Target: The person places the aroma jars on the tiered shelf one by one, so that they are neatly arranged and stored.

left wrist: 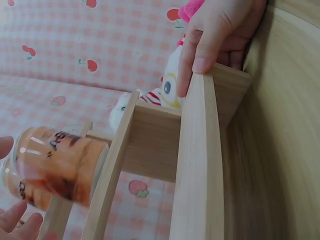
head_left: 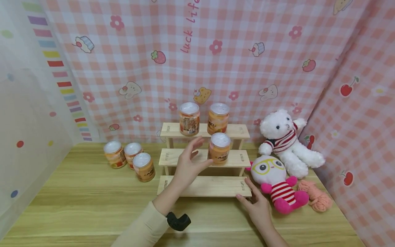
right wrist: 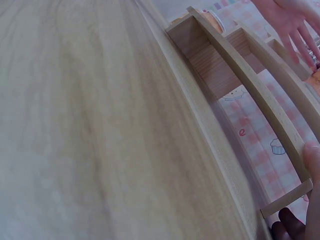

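Observation:
A three-tier wooden display stand [head_left: 200,187] stands on the table. On its middle tier sits a can with an orange label and silver lid [head_left: 219,151]. My left hand [head_left: 190,166] is just left of this can, fingers spread and thumb apart; the left wrist view shows its fingertips [left wrist: 20,220] beside the can [left wrist: 57,162] with a gap. At the stand's lower right end, my right hand [head_left: 257,207] grips the bottom tier's corner, thumb at the front edge. In the right wrist view, that thumb [right wrist: 312,160] lies against the board while other fingers curl by the end support.
Two similar cans [head_left: 189,120] stand on the top tier. Three more cans [head_left: 144,168] are grouped on the table left of the stand. Right of it are a pink plush toy with glasses [head_left: 277,183], a white teddy bear [head_left: 284,137] and peach yarn [head_left: 315,196]. Checked cloth [head_left: 197,68] hangs behind.

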The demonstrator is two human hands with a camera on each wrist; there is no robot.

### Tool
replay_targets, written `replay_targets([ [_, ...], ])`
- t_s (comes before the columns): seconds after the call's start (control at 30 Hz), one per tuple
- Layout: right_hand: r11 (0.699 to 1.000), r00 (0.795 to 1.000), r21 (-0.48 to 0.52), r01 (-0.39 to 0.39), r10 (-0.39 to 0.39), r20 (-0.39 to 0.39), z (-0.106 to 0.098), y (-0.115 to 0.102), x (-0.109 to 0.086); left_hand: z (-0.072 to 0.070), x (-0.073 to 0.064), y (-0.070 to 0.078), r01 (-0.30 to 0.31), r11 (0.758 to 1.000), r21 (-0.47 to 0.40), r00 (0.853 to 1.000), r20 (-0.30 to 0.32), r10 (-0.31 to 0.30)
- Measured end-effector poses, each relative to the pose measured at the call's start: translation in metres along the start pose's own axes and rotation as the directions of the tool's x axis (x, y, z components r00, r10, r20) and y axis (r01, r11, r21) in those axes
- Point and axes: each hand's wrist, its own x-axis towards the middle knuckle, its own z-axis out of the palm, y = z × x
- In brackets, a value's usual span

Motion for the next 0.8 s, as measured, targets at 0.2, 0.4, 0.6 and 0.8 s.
replay_targets([
  [0.2,1.000,1.000,-0.014,0.001,-0.002,-0.005,0.000,0.001,0.000,-0.024,-0.016,0.005,-0.009,0.999,0.034,1.000,-0.018,0.010],
  [0.4,0.999,1.000,-0.037,-0.005,0.005,-0.011,0.000,-0.002,-0.001,-0.050,-0.029,0.036,-0.008,0.998,0.057,0.995,-0.103,0.014],
  [0.6,0.999,1.000,-0.049,-0.009,0.008,-0.014,0.001,-0.005,0.000,-0.083,-0.036,0.036,0.019,0.996,0.091,0.980,-0.198,-0.001],
  [0.8,0.999,1.000,-0.047,-0.014,0.013,-0.011,0.000,0.009,0.001,-0.120,-0.038,0.014,0.059,0.992,0.109,0.958,-0.286,-0.026],
])
